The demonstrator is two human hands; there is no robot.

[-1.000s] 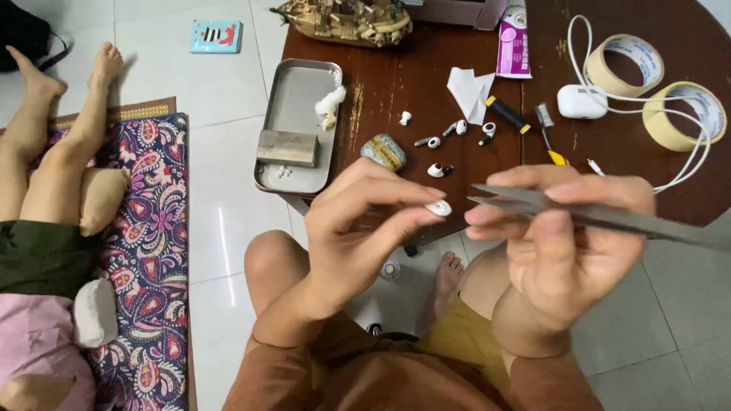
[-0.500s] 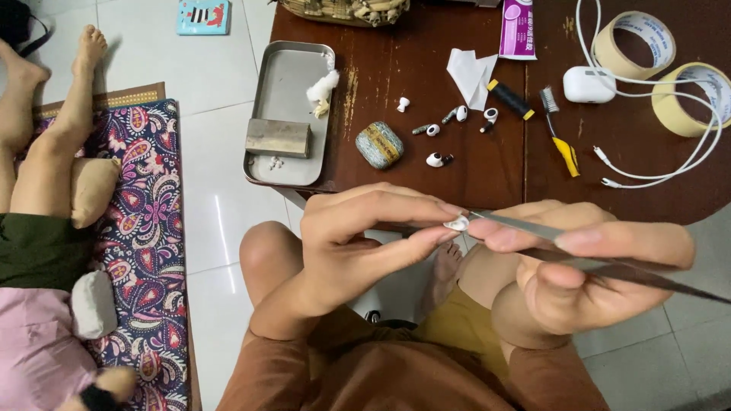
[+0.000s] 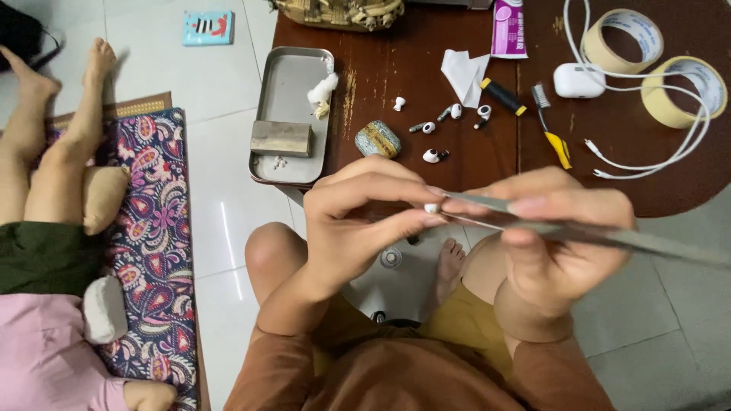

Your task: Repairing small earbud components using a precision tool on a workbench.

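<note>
**Tweezers meet white piece**

Left hand [image 3: 358, 221] pinches a small white piece [image 3: 432, 208] at its fingertips; right hand [image 3: 556, 236] is clamped on metal tweezers [image 3: 533, 222], tips at the piece. Since half a second ago, barely changed, hands slightly lower. Dark wooden surface [image 3: 396, 61] carries a metal tray [image 3: 289, 84], tape rolls [image 3: 647, 68] and a white case [image 3: 579, 79]. Tiled floor [image 3: 221, 190], patterned mat [image 3: 152, 228].

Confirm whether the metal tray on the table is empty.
No: the metal tray holds a grey block and a white wad.
</note>
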